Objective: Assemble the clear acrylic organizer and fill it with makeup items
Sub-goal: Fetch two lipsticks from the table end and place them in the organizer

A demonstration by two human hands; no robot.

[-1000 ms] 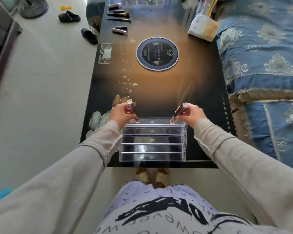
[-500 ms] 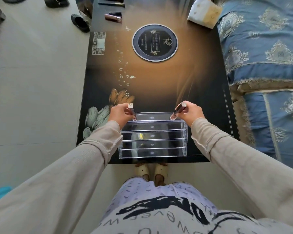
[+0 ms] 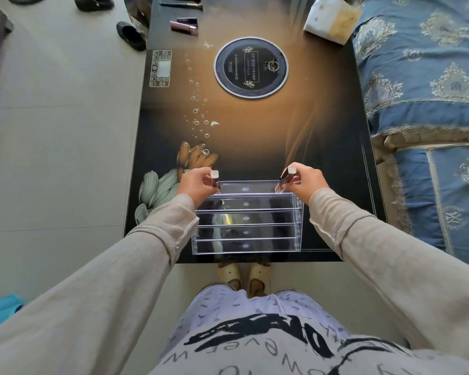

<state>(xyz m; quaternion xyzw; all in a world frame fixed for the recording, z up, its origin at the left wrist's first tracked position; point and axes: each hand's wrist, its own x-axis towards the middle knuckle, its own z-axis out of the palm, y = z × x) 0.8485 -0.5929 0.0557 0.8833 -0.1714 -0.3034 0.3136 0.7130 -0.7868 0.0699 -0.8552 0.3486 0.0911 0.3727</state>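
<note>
Clear acrylic organizer [image 3: 246,226] sits at the near edge of the dark table [image 3: 255,125], long axis left-right, four stacked drawer fronts facing the person. Two lipstick tubes. Left hand [image 3: 197,185], fingers clamped on one tube [image 3: 215,180], near upright, cap up, over the organizer's far-left corner. Right hand [image 3: 307,184] pinches the second tube [image 3: 286,178], tilted, base down-left, at the far-right corner. Two more tubes [image 3: 184,25] lie far beyond the organizer.
</note>
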